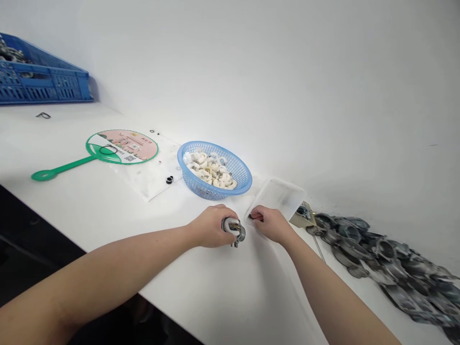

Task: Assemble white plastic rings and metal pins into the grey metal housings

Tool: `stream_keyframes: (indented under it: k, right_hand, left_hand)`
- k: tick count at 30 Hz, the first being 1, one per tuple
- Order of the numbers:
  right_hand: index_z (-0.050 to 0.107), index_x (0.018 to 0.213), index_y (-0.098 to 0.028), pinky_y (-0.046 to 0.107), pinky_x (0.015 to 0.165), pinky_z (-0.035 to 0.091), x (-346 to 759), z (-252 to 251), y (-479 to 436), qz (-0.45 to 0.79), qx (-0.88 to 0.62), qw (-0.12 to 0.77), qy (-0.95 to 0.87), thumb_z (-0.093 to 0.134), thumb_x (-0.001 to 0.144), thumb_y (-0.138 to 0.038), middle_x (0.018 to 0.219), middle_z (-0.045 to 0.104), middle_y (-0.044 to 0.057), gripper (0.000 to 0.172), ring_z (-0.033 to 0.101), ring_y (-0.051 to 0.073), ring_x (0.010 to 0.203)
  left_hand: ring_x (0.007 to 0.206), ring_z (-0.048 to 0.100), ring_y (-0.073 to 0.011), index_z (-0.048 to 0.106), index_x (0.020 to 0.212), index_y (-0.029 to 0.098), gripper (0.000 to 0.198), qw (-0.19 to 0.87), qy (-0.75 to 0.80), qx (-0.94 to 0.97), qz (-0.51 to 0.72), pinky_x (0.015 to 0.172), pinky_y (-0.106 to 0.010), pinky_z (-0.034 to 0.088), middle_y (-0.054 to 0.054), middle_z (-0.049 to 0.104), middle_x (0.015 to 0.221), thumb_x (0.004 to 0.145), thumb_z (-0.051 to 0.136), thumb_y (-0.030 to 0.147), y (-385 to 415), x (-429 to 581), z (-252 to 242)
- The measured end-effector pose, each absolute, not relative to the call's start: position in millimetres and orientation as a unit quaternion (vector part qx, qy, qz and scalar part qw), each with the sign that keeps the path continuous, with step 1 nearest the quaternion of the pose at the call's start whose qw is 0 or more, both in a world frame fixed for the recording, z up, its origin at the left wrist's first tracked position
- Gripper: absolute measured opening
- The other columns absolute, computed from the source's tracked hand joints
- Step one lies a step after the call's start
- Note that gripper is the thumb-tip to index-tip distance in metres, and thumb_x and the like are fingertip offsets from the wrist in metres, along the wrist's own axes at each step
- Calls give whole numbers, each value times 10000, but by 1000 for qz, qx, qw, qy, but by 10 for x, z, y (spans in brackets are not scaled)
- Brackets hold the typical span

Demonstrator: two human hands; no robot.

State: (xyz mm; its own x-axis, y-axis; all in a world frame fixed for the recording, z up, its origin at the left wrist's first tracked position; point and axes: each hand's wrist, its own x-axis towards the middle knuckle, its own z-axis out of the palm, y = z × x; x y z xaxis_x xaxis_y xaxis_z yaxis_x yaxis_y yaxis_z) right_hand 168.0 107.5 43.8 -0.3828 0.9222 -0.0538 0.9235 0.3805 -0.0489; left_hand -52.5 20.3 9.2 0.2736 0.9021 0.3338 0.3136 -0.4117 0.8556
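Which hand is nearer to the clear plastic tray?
Right. The right hand is at the near edge of the tray; the left hand is farther off, to the tray's left.

This looks like a small parts-assembly workshop: a long white table [223, 292] runs along a plain white wall [258, 72], with a heap of cast-metal carburettor bodies [395, 273] at the right, a blue plastic crate [43, 81] of metal parts at upper left, and a blue basket [201, 189] of white rings and small metal pieces at centre.

A blue basket [196, 184] blocks the left hand [212, 226], a clear tray [283, 196] the right hand [273, 225].
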Motion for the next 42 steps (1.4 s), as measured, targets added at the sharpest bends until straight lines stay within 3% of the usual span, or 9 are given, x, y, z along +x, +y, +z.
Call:
stream_keyframes:
  k: [12,30,37,42]
  right_hand:
    - [555,681,-198,218,561,311,1651,459,1109,-1,544,26,839,484,689,-107,666,610,-14,115,536,127,621]
    - [596,802,-204,232,594,338,1580,445,1152,17,557,36,830,475,684,-108,753,656,-1,195,575,153,697]
    - [597,805,-210,240,570,324,1521,446,1176,6,578,38,815,539,709,-214,787,672,-3,112,577,162,729]
    - [585,851,-209,237,543,295,1519,417,1201,18,599,21,800,540,711,-201,817,684,6,147,585,173,746]
  left_hand:
    - [812,576,-165,645,867,217,288,349,421,717,432,738,-262,460,-16,623,889,580,652,203,207,-521,92]
    - [853,573,-182,637,864,199,267,330,418,733,423,787,-281,458,-29,626,901,598,655,215,222,-559,86]
    - [862,574,-183,635,880,202,283,331,419,733,422,790,-284,461,-27,625,906,598,656,208,215,-558,99]
    - [832,577,-178,643,881,209,295,334,427,728,419,760,-275,470,-23,625,901,587,666,203,211,-538,112]
